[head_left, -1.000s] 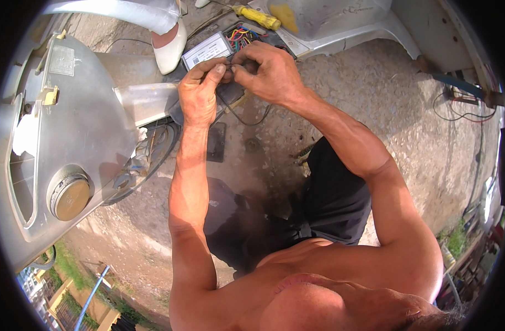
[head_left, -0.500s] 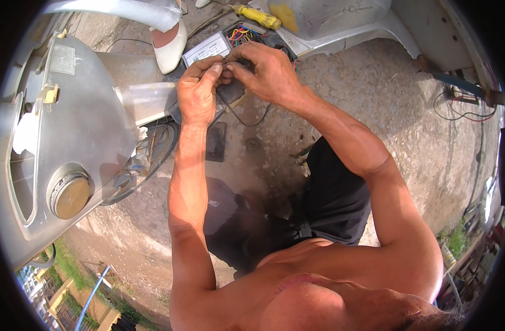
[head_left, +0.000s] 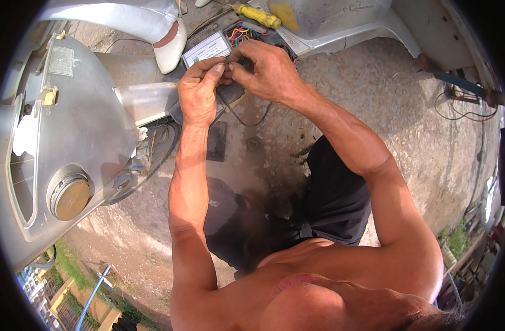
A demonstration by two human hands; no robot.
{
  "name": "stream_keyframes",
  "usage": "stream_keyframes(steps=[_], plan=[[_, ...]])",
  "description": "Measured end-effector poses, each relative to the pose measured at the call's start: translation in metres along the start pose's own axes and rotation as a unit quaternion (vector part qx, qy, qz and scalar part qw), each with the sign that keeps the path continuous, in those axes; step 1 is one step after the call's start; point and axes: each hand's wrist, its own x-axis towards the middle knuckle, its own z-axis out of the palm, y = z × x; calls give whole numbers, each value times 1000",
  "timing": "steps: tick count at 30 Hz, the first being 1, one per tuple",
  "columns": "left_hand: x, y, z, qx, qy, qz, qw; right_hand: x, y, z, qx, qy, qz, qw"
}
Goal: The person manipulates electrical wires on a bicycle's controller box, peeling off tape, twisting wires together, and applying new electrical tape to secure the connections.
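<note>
Little changed over the last second: both hands in the same spot at upper centre of the frame, only nudged slightly closer together. Left hand [head_left: 200,91] curled, thumb and forefinger pinched narrow on something small and dark, seemingly the end of a thin black wire [head_left: 247,118] looping down beneath the knuckles. Right hand [head_left: 266,69] arched over from the right, fingers bent onto the same point; whether gripping the wire or a connector, cannot tell, since the palm hides it. Just above, a grey metal controller box [head_left: 207,51] with a bundle of coloured wires [head_left: 242,33] at its right end, unmoved. Yellow-handled screwdriver [head_left: 259,15] untouched at the top edge. Silver scooter body panel [head_left: 76,127] filling the left. Judging by the steadiness, fine fiddling at the wire end still in hand, not finished.
</note>
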Motion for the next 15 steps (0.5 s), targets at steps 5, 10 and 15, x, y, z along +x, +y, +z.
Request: stream_keyframes(steps=[5,10,15], plan=[[0,0,1,0,-2,3,1000,1,1,0,-3,5,-10,1000],[-1,1,1,-1,1,2,1000,1,0,1,-17,10,-17,1000],[0,0,2,-1,0,3,1000,1,1,1,-34,6,-20,999]])
